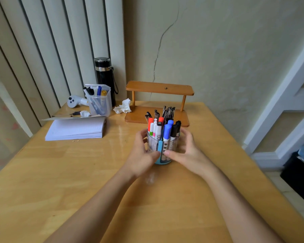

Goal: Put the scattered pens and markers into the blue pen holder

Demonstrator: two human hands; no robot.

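Observation:
The blue pen holder (162,148), round with clear walls and a blue base and divider, stands upright at the middle of the wooden table (60,172). Several markers (159,128) with orange, blue, black and white caps and several black pens (168,112) stand in it. My left hand (141,153) wraps its left side and my right hand (186,151) wraps its right side, thumbs meeting at the front. No loose pens lie near the holder.
A small wooden shelf (159,89) stands just behind the holder. At the back left are a stack of paper (75,128), a clear box with pens (99,100), a black flask (104,76), a white controller (75,101) and crumpled tissue (123,106). The table's right edge drops beside white shelving.

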